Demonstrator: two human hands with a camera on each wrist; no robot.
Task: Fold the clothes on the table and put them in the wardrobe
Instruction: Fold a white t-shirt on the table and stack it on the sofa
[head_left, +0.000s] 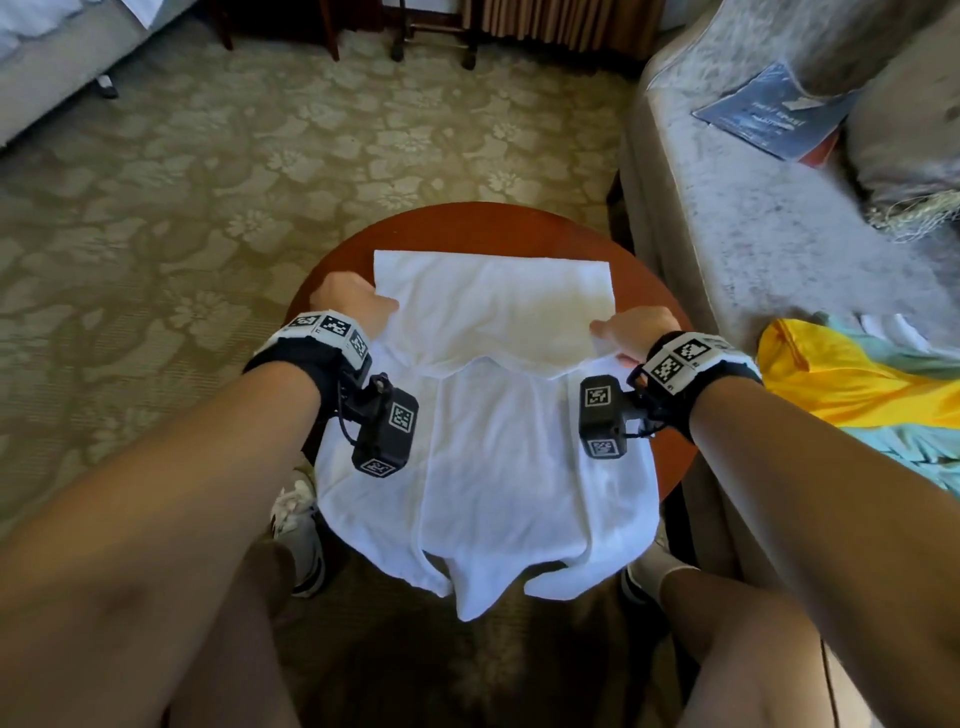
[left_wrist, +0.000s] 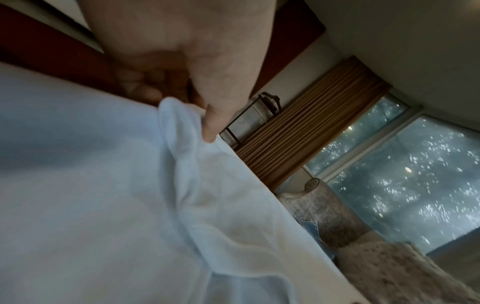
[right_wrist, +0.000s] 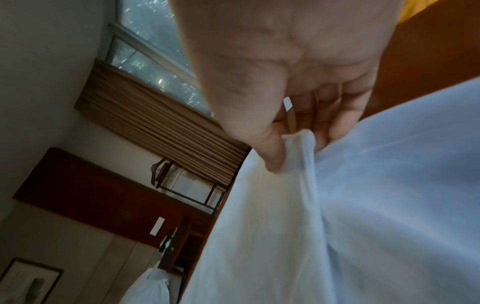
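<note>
A white shirt lies spread on a small round wooden table, its near end hanging over the front edge. Its far part is doubled back toward me as a flap. My left hand pinches the flap's left corner; in the left wrist view the thumb presses a bunched edge of the white cloth. My right hand pinches the flap's right corner, and the right wrist view shows its thumb clamped on the white fabric.
A grey sofa stands right of the table with a blue booklet on it. Yellow and teal clothes lie on the sofa's near end. Patterned carpet stretches left and ahead. A bed corner is at far left. My shoes show under the table.
</note>
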